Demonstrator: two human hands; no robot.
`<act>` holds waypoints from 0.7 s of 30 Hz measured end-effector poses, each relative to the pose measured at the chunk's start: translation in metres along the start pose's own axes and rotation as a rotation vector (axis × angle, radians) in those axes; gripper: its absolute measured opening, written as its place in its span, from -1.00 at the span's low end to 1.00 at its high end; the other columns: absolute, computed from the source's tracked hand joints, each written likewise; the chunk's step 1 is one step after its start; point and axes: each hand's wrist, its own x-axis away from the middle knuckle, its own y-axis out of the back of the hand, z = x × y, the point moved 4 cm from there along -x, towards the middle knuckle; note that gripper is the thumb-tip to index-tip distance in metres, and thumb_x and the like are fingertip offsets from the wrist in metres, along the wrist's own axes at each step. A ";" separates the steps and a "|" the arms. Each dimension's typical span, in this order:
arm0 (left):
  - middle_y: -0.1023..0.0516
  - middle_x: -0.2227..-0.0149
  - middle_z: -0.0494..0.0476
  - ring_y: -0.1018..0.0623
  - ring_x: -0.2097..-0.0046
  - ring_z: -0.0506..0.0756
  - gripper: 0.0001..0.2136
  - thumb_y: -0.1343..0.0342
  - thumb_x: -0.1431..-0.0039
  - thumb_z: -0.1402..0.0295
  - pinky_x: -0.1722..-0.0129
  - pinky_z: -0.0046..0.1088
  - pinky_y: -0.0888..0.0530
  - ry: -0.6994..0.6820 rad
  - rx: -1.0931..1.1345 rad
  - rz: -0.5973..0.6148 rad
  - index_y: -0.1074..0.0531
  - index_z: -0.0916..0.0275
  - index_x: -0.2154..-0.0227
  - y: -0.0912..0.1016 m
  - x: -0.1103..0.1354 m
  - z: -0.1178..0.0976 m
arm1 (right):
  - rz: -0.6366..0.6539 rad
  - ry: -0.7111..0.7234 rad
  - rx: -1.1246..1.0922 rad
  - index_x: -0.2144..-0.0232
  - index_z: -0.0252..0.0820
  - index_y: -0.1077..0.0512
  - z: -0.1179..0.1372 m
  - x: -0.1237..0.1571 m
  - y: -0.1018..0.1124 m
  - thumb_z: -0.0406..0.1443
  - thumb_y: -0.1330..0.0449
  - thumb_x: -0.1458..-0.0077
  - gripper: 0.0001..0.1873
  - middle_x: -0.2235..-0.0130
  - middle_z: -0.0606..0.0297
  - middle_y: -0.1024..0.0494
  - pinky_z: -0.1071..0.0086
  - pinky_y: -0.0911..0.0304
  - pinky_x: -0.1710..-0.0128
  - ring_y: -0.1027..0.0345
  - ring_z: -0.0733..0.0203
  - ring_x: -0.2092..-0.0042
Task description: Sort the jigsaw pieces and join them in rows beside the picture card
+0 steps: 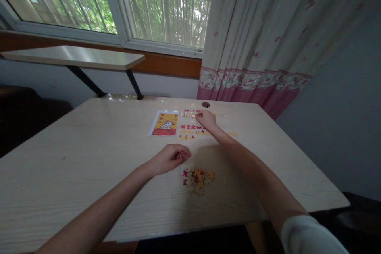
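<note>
Two bare hands over jigsaw pieces on a pale wooden table [89,158].
Left hand [169,158], fingers curled closed, rests beside a loose heap of red-and-yellow puzzle pieces [198,180]; right hand [206,119] pinches among sorted rows of pieces [190,129], beside the orange cat reference picture [164,123].

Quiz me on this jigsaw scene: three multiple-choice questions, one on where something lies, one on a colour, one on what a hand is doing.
1. Where is the loose pile of puzzle pieces?
A. near the front edge of the table
B. on the window shelf
C. on the reference picture

2. What is the main background colour of the reference picture?
A. blue
B. yellow-orange
C. green

3. How is the left hand posed?
A. flat, palm down
B. curled, fingers closed in
C. gripping the curtain

Answers: 1 A, the pile sits just beyond the left hand, toward the table's near side. 2 B, yellow-orange above a red band. 3 B, the fingers are tucked in; the right hand reaches the sorted pieces.
</note>
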 end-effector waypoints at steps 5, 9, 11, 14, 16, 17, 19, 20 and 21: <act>-0.43 0.48 0.05 -0.34 0.48 -0.02 -0.85 0.00 -0.11 0.39 0.49 -0.55 -0.28 -0.006 -0.055 0.008 -0.44 0.30 0.35 0.001 0.000 0.000 | -0.021 0.078 0.041 0.32 -0.05 -0.52 0.009 0.002 0.000 -0.25 -0.10 -0.04 -0.80 0.24 0.28 -0.55 0.35 -0.13 0.18 -0.35 0.18 0.18; -0.43 0.48 0.06 -0.35 0.48 -0.01 -0.84 0.01 -0.12 0.38 0.49 -0.54 -0.28 -0.010 -0.072 0.005 -0.44 0.31 0.36 0.002 0.000 -0.003 | -0.025 0.094 0.087 0.32 -0.04 -0.52 0.011 -0.001 -0.004 -0.24 -0.10 -0.06 -0.80 0.23 0.28 -0.54 0.36 -0.12 0.20 -0.34 0.17 0.18; -0.43 0.49 0.06 -0.35 0.48 -0.01 -0.84 0.02 -0.12 0.38 0.49 -0.54 -0.28 -0.010 -0.078 0.007 -0.44 0.31 0.36 0.002 0.000 -0.004 | -0.018 0.096 0.104 0.32 -0.03 -0.52 0.011 -0.003 -0.004 -0.22 -0.10 -0.07 -0.80 0.24 0.28 -0.54 0.36 -0.11 0.21 -0.34 0.17 0.19; -0.42 0.49 0.05 -0.35 0.48 -0.02 -0.84 0.01 -0.12 0.37 0.49 -0.54 -0.28 -0.012 -0.100 0.009 -0.44 0.30 0.37 0.002 0.001 -0.004 | -0.029 0.120 0.122 0.31 -0.04 -0.51 0.012 -0.003 0.001 -0.21 -0.10 -0.08 -0.80 0.24 0.26 -0.53 0.35 -0.09 0.19 -0.32 0.16 0.17; -0.43 0.49 0.05 -0.35 0.48 -0.02 -0.84 0.01 -0.13 0.36 0.49 -0.54 -0.28 -0.019 -0.115 0.013 -0.44 0.29 0.37 0.001 0.001 -0.006 | -0.055 0.152 0.110 0.30 -0.06 -0.51 0.013 0.001 0.007 -0.22 -0.09 -0.09 -0.80 0.24 0.24 -0.53 0.34 -0.08 0.18 -0.32 0.16 0.16; -0.43 0.48 0.05 -0.36 0.47 -0.02 -0.84 0.01 -0.13 0.36 0.48 -0.54 -0.29 -0.027 -0.121 0.016 -0.44 0.29 0.37 0.001 0.001 -0.008 | -0.066 0.170 0.094 0.30 -0.07 -0.50 0.013 0.005 0.011 -0.22 -0.09 -0.10 -0.80 0.24 0.24 -0.53 0.33 -0.07 0.18 -0.31 0.16 0.16; -0.44 0.46 0.07 -0.37 0.44 -0.01 -0.85 0.00 -0.13 0.36 0.44 -0.52 -0.31 -0.054 -0.139 0.033 -0.44 0.29 0.37 0.000 0.002 -0.014 | -0.075 0.218 0.045 0.30 -0.10 -0.50 0.013 0.017 0.019 -0.23 -0.08 -0.11 -0.80 0.25 0.24 -0.52 0.33 -0.06 0.17 -0.31 0.17 0.16; -0.45 0.44 0.08 -0.38 0.42 0.00 -0.86 -0.02 -0.12 0.36 0.40 -0.50 -0.32 -0.074 -0.147 0.051 -0.45 0.28 0.37 -0.001 0.002 -0.018 | -0.074 0.248 0.014 0.31 -0.10 -0.50 0.013 0.024 0.023 -0.24 -0.09 -0.10 -0.81 0.27 0.25 -0.53 0.33 -0.05 0.16 -0.31 0.18 0.17; -0.45 0.41 0.09 -0.39 0.39 0.01 -0.87 -0.05 -0.10 0.36 0.37 -0.48 -0.34 -0.097 -0.155 0.073 -0.45 0.28 0.36 -0.002 0.003 -0.021 | -0.070 0.280 -0.017 0.32 -0.11 -0.50 0.013 0.033 0.026 -0.25 -0.09 -0.10 -0.82 0.29 0.27 -0.53 0.34 -0.05 0.16 -0.31 0.19 0.18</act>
